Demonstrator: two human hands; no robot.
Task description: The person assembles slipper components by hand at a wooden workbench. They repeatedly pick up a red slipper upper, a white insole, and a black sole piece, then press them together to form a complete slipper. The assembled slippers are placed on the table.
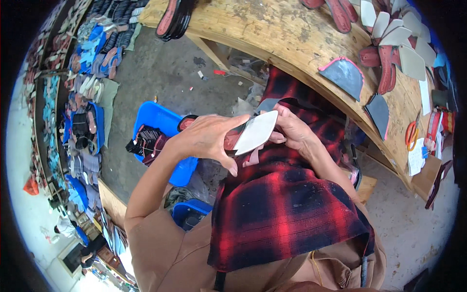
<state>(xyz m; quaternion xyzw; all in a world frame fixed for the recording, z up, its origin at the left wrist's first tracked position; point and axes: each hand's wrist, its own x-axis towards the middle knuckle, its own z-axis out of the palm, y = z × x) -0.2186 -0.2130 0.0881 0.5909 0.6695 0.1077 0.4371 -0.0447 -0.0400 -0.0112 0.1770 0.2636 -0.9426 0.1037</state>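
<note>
Above my lap, my left hand (pixel 202 137) is curled round an insole with a pale, pointed end (pixel 258 132) and a reddish underside. My right hand (pixel 295 130) pinches a dark grey piece of shoe upper (pixel 267 105) close against the far edge of that pale end. My fingers hide where the two pieces meet. A pink strip (pixel 253 156) hangs below the insole. The red and black plaid apron (pixel 282 204) covers my lap under both hands.
A wooden table (pixel 262 31) curves across the far side, bearing grey pink-edged upper pieces (pixel 343 77), pale-ended insoles (pixel 412 62) and orange-handled scissors (pixel 412 134). A blue bin (pixel 154 115) with dark red soles (pixel 152 138) stands to my left. Shelves of shoe parts (pixel 51 92) line the left side.
</note>
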